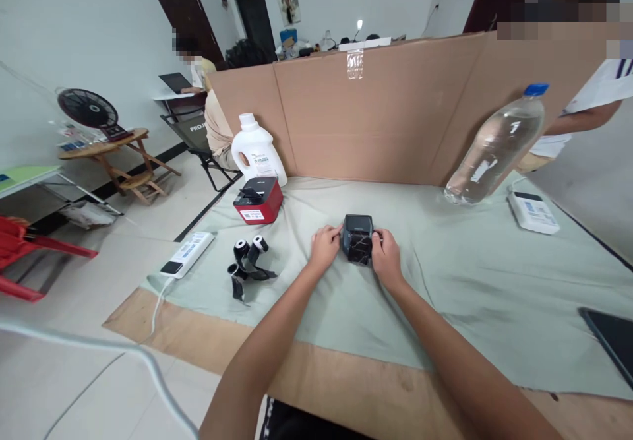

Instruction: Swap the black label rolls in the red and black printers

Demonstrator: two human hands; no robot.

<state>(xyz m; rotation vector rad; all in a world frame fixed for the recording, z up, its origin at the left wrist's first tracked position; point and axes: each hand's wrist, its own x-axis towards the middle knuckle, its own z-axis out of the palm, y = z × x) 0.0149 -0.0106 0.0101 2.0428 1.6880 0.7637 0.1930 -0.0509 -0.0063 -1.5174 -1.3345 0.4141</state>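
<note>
On the surface (341, 364), rolls (241, 250) are lying left of a device (359, 224). A box (262, 201) is standing behind the rolls, a jug (260, 152) behind the box, with a bottle (502, 143) farther right.

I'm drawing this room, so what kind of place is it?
Probably a makeshift workroom: a cloth-draped wooden table has a cardboard divider at its back, and there's an open laptop in the background.

Looks like a makeshift workroom in here: a cardboard screen (370, 123) stands along the cloth-covered desk (343, 374), a person (198, 74) at a laptop (174, 82) left of the screen, a fan (88, 109) farther left.
</note>
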